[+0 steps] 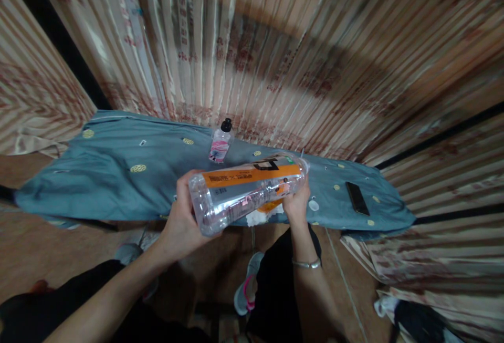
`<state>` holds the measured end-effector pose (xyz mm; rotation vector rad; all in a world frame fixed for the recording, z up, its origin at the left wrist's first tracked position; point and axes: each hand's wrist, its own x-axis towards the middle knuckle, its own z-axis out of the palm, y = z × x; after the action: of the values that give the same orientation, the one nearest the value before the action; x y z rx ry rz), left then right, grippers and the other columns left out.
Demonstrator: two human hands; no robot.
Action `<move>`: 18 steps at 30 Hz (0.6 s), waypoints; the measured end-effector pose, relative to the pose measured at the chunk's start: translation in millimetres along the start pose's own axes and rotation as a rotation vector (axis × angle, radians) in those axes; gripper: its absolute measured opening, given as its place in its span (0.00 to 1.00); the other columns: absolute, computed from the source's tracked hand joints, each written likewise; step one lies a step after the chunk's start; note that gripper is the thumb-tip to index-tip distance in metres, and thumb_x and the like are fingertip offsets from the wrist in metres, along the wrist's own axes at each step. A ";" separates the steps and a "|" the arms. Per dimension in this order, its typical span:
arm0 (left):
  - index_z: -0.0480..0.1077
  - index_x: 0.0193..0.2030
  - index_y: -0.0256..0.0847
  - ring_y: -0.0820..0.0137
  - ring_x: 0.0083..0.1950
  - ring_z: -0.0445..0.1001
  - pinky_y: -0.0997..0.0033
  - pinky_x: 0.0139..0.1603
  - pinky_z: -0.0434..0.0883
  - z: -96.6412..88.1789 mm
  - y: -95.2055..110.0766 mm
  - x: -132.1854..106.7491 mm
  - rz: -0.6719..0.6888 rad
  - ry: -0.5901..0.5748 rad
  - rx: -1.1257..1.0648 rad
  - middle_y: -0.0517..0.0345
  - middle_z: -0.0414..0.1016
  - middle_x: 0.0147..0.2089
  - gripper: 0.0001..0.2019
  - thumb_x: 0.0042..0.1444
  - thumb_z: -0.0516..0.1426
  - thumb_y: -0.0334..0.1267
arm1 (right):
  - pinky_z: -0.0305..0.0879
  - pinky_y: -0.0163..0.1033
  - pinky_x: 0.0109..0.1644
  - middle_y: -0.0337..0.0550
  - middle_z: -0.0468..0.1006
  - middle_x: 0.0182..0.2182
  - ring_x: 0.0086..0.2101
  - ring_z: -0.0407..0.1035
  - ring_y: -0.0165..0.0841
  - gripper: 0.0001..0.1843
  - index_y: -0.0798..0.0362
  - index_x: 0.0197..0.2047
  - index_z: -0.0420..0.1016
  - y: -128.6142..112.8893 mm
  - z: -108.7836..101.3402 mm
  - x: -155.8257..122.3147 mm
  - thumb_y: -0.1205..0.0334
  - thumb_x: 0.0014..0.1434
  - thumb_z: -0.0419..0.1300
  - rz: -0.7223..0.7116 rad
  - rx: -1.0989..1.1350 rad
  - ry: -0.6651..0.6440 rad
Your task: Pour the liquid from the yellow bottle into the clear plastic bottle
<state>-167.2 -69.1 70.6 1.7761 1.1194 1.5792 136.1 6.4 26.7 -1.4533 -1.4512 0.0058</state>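
Observation:
A large clear plastic bottle [252, 188] with an orange and grey label lies slanted across the front of me, held above the cloth-covered table. My left hand [183, 222] is wrapped round its base end, with the fingers behind it. At the neck end, my right hand [298, 198] grips from below; its fingers are mostly hidden by the bottle. A thin pointed tip [302, 153] shows beside the neck, too small to identify. Under the bottle, a white crumpled tissue-like piece [258, 218] and an orange piece [271, 206] are partly covered.
A small clear bottle [220, 146] with a black cap and pink label stands near the table's back edge. On the right lie a dark phone [357, 198] and a white round disc [314, 205]. Blue-green cloth [118, 175] covers the narrow table; pleated curtains [252, 70] hang behind it.

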 end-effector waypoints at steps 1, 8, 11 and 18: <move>0.59 0.71 0.53 0.52 0.49 0.93 0.57 0.46 0.90 -0.5 0.1 -0.1 0.000 -0.003 -0.003 0.54 0.88 0.55 0.46 0.47 0.74 0.40 | 0.81 0.63 0.61 0.60 0.88 0.52 0.52 0.85 0.57 0.29 0.52 0.62 0.76 -0.7 -0.2 0.1 0.46 0.64 0.59 0.000 -0.004 0.000; 0.57 0.73 0.52 0.48 0.53 0.93 0.48 0.49 0.91 0.9 -6.0 -5.4 -0.092 -0.030 -0.021 0.48 0.88 0.58 0.49 0.47 0.76 0.42 | 0.81 0.62 0.59 0.60 0.88 0.51 0.52 0.85 0.57 0.28 0.53 0.61 0.76 -6.1 -1.6 1.4 0.46 0.64 0.57 0.020 0.000 -0.007; 0.58 0.72 0.51 0.47 0.51 0.93 0.48 0.48 0.91 0.7 -5.0 -4.9 -0.093 -0.020 -0.035 0.48 0.88 0.57 0.49 0.45 0.76 0.41 | 0.81 0.65 0.59 0.61 0.88 0.50 0.51 0.85 0.58 0.29 0.53 0.62 0.76 -6.1 -1.5 1.3 0.47 0.64 0.57 0.036 0.002 -0.012; 0.62 0.68 0.49 0.47 0.50 0.92 0.48 0.49 0.90 0.1 4.8 -0.7 -0.144 0.015 -0.117 0.50 0.87 0.54 0.47 0.42 0.77 0.42 | 0.82 0.63 0.57 0.59 0.88 0.49 0.50 0.84 0.56 0.29 0.54 0.64 0.75 0.1 -0.5 -0.7 0.47 0.66 0.56 0.030 -0.020 -0.014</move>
<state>-165.9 -72.1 74.0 1.5747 1.1127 1.5414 136.3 5.7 26.4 -1.4940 -1.4448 0.0202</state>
